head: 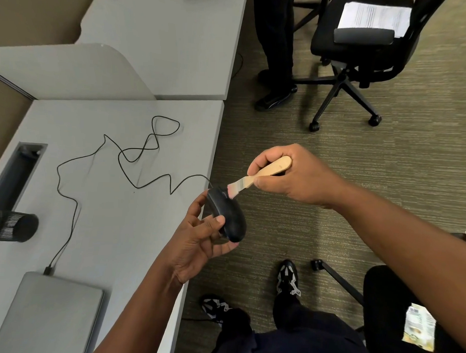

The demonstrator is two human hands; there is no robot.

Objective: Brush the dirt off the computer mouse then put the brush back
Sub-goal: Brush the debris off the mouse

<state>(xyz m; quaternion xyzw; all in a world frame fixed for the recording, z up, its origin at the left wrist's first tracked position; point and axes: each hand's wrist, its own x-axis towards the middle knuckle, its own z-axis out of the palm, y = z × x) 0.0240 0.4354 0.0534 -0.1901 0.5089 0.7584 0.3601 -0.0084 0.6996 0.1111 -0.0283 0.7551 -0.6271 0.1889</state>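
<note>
Desk (114,225) edge, brushing mouse.
Left hand (198,243) grips mouse (229,215); right hand (292,175) grips brush (263,172) — sweep bristles floorward, off desk.

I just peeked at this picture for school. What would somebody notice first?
Right in the middle, the right hand holds a wooden brush with its bristles touching the front end of a black computer mouse. The left hand grips that mouse just past the edge of the grey desk. Next you would spot the mouse's black cable squiggling in loops across the desk.
</note>
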